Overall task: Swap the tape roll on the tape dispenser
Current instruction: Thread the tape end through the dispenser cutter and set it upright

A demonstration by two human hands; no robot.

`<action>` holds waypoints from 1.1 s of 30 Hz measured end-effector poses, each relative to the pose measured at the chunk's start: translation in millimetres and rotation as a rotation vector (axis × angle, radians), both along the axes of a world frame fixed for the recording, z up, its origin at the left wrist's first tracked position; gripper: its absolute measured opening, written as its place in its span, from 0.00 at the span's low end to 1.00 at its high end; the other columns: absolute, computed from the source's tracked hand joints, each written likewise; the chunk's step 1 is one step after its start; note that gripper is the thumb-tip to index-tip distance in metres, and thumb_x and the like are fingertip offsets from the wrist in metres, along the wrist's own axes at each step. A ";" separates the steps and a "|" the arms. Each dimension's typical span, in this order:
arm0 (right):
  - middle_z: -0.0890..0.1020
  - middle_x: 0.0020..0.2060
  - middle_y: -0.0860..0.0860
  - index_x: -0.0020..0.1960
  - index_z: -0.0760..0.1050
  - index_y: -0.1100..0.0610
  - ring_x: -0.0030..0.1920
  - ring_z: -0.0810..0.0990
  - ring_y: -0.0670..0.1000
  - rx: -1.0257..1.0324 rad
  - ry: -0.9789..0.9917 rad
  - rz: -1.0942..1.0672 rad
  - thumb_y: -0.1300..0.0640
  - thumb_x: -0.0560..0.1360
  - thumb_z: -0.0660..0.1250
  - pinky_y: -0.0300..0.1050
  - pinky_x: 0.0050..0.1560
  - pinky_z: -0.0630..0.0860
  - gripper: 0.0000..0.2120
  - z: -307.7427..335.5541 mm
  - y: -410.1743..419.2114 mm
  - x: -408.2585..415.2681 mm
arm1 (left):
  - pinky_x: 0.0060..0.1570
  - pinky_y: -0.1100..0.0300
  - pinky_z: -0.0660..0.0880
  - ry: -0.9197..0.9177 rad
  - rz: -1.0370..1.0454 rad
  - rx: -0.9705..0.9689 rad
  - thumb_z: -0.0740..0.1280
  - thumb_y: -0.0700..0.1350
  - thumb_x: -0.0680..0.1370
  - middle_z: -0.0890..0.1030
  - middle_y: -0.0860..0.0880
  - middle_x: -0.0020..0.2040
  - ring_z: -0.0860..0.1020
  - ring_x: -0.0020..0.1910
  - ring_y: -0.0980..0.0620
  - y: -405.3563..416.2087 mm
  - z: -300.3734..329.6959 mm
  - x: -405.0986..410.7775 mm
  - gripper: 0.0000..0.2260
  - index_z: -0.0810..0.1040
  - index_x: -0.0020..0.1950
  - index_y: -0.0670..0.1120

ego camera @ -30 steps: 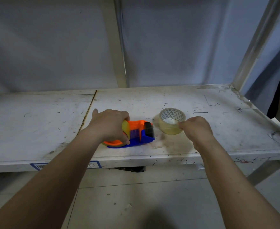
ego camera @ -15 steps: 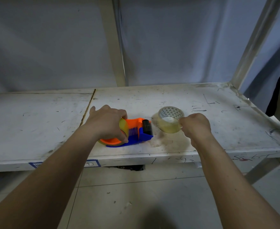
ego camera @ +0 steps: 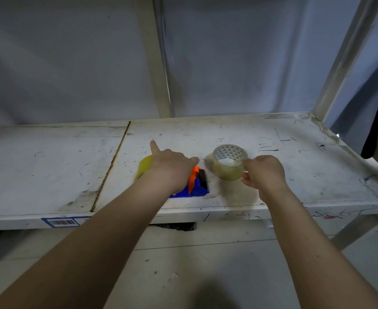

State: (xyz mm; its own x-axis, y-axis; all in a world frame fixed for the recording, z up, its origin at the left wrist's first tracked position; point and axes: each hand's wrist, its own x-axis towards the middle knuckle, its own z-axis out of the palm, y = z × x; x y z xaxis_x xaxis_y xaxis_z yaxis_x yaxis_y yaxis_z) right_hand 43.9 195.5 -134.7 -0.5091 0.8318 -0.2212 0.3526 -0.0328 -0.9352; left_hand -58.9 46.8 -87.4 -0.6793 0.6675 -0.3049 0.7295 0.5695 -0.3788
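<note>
An orange and blue tape dispenser [ego camera: 197, 186] lies on the white shelf [ego camera: 50, 166] near its front edge. A yellow tape roll [ego camera: 144, 167] shows at its left end, mostly hidden. My left hand [ego camera: 172, 168] lies over the dispenser and the yellow roll, its forefinger pointing away; whether it grips the roll is hidden. A clear tape roll [ego camera: 228, 162] with a triangle-patterned core is tilted just right of the dispenser. My right hand [ego camera: 264, 172] pinches its right side.
The shelf is scratched and has a seam [ego camera: 111, 166] left of the dispenser. A barcode label [ego camera: 61, 222] sits on its front edge. Upright posts [ego camera: 154, 63] stand behind and at the right [ego camera: 344, 56]. Below is a pale floor [ego camera: 194, 264].
My left hand has spread over the dispenser, forefinger now stretched out, and the yellow roll now shows to the left of the hand. My right hand keeps its hold on the clear roll.
</note>
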 end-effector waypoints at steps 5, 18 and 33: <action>0.79 0.34 0.57 0.33 0.73 0.60 0.31 0.81 0.58 0.002 0.006 0.002 0.60 0.69 0.65 0.66 0.51 0.80 0.07 -1.8 2.6 -0.3 | 0.65 0.25 0.45 0.015 0.007 -0.063 0.69 0.69 0.64 0.74 0.47 0.65 0.64 0.70 0.36 13.4 -4.3 2.1 0.38 0.66 0.70 0.55; 0.79 0.34 0.57 0.37 0.76 0.63 0.36 0.80 0.58 -0.014 -0.029 0.042 0.59 0.67 0.68 0.65 0.50 0.80 0.06 -8.1 4.0 3.9 | 0.70 0.34 0.48 -0.010 -0.048 0.098 0.73 0.61 0.65 0.74 0.52 0.42 0.77 0.53 0.47 17.9 -13.2 1.8 0.22 0.74 0.52 0.49; 0.76 0.34 0.57 0.31 0.68 0.56 0.37 0.75 0.55 -0.075 -0.021 0.012 0.60 0.62 0.66 0.56 0.44 0.78 0.06 -14.6 6.1 4.3 | 0.69 0.39 0.54 -0.085 -0.064 0.208 0.73 0.63 0.62 0.78 0.53 0.44 0.77 0.51 0.48 4.0 -16.2 -16.4 0.25 0.73 0.53 0.52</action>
State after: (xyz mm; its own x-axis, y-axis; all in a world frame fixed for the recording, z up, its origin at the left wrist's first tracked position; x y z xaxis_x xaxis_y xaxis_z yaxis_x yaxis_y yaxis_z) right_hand 48.2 201.6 -149.3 -0.5139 0.8062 -0.2932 0.3730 -0.0978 -0.9227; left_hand -75.2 50.8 -103.6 -0.6112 0.7631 -0.2103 0.7911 0.5802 -0.1938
